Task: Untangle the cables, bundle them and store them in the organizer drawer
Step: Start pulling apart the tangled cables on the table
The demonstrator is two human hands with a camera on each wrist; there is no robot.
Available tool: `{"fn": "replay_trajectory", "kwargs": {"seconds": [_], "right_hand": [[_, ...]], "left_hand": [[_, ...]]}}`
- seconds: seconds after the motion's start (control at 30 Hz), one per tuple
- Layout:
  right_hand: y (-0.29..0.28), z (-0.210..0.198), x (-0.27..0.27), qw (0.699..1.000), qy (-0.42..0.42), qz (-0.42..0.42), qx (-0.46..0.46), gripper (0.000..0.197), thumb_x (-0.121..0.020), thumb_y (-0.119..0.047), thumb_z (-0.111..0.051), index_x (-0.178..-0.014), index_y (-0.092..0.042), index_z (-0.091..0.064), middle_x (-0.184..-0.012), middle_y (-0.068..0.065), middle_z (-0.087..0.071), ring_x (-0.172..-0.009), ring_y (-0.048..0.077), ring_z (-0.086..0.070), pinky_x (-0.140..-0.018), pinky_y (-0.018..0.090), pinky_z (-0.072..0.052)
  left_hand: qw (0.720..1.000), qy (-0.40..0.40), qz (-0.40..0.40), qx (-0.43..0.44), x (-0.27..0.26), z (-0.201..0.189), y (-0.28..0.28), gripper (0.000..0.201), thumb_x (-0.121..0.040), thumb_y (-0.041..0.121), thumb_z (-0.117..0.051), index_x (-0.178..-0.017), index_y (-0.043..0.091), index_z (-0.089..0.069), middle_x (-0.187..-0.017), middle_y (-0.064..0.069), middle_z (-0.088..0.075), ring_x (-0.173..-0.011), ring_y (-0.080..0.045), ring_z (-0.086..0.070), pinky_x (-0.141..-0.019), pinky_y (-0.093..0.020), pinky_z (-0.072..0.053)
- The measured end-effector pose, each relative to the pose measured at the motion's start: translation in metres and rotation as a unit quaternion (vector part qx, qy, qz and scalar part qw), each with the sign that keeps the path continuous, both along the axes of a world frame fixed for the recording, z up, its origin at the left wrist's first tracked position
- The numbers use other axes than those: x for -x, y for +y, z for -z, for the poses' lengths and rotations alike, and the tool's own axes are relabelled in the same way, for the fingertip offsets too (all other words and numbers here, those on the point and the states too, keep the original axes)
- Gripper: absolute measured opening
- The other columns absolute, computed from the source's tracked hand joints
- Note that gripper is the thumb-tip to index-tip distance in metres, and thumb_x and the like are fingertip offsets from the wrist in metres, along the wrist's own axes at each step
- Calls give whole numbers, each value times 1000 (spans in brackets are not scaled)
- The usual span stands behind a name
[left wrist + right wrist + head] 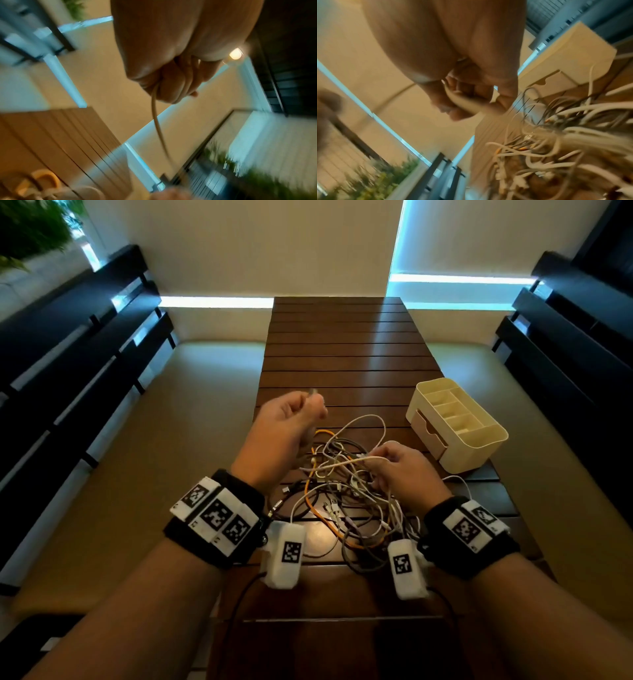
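A tangle of white, grey, black and orange cables [346, 501] lies on the dark slatted table [342, 354] in front of me. My left hand [291, 419] is raised above the pile's far left side, blurred, with its fingers curled round a white cable [157, 119] that hangs down from the fist [171, 83]. My right hand [400, 467] hovers over the pile's right side and pinches a white cable [342, 463] that runs left from its fingers [467, 100]. The cream organizer [455, 422] stands at the right, its small drawer [428, 433] closed.
Beige cushioned benches [171, 457] run along both sides of the table, with dark slatted backs [68, 354] behind them. A green plant [30, 231] sits at the far left. The organizer's top compartments [452, 409] hold nothing visible.
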State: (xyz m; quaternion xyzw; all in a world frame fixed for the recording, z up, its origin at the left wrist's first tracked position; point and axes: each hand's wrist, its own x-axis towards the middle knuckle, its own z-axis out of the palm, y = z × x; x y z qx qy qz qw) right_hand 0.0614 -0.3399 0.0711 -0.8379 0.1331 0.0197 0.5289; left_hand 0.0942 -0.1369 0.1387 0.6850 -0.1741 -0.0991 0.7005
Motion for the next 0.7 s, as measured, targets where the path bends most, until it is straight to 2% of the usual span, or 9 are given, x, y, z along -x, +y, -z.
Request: {"fn": "replay_trajectory", "kwargs": {"seconds": [0.1, 0.13, 0.2, 0.27, 0.37, 0.47, 0.53, 0.6, 0.7], "right_hand": [[11, -20, -1, 999, -38, -37, -3, 10, -94, -23, -63, -89, -18, -70, -71, -1, -66, -52, 6, -57, -53, 26, -49], [14, -27, -1, 998, -50, -46, 2, 9, -92, -21, -64, -87, -17, -71, -69, -2, -65, -51, 5, -55, -53, 28, -48], [16, -38, -1, 997, -67, -45, 6, 6, -87, -17, -67, -82, -15, -70, -68, -1, -64, -49, 6, -52, -51, 30, -46], [14, -47, 3, 995, -83, -44, -29, 4, -86, -14, -69, -83, -15, -68, -71, 1, -63, -48, 6, -48, -47, 26, -41], [12, -58, 10, 987, -100, -75, -98, 4, -91, -15, -68, -88, -13, -66, -61, -1, -56, -47, 12, -44, -45, 26, -39], [10, -54, 14, 989, -102, -95, -40, 21, -96, -31, -61, -87, -12, -63, -55, -6, -53, -48, 14, -49, -50, 27, -45], [7, -45, 14, 993, -89, -79, 9, 27, -98, -37, -55, -83, -16, -63, -55, -9, -51, -49, 7, -48, -53, 25, -44], [4, -37, 9, 993, -94, -53, 50, 28, -100, -37, -53, -78, -23, -61, -60, -10, -51, -51, 1, -45, -54, 22, -40], [5, -36, -3, 982, -117, -46, 143, 23, -101, -36, -52, -83, -27, -62, -73, -7, -58, -61, 2, -49, -55, 19, -35]], "left_hand": [[973, -68, 30, -220, 6, 14, -16, 24, -86, 38, -71, -98, 18, -66, -83, 7, -67, -72, -6, -64, -67, -26, -54], [959, -82, 44, -269, 8, 18, -22, 27, -82, 39, -75, -99, 20, -66, -87, 6, -67, -78, -8, -64, -72, -29, -54], [930, -149, 25, -335, 11, 23, -27, 21, -83, 35, -75, -96, 21, -67, -85, 6, -65, -75, -8, -59, -68, -29, -49], [908, -207, -1, -364, 9, 21, -23, 4, -91, 27, -68, -92, 23, -69, -78, 8, -65, -68, -5, -57, -61, -26, -44], [884, -259, -23, -388, 12, 10, -15, 11, -96, 21, -60, -88, 25, -67, -70, 9, -62, -58, -5, -54, -54, -18, -37], [915, -240, -140, -292, 0, -14, 1, 17, -93, 13, -63, -84, 27, -68, -80, 6, -67, -60, -3, -57, -55, -18, -41], [923, -212, -227, -228, -16, -30, 21, 26, -93, 20, -66, -71, 33, -63, -65, 9, -58, -51, -4, -48, -51, -25, -39], [916, -189, -232, -266, -26, -32, 33, 28, -93, 26, -67, -66, 31, -62, -59, 6, -53, -56, -13, -47, -53, -29, -38], [895, -133, -168, -391, -26, -19, 30, 12, -94, 31, -66, -92, 20, -69, -81, 8, -61, -82, -18, -59, -65, -27, -40]]}}
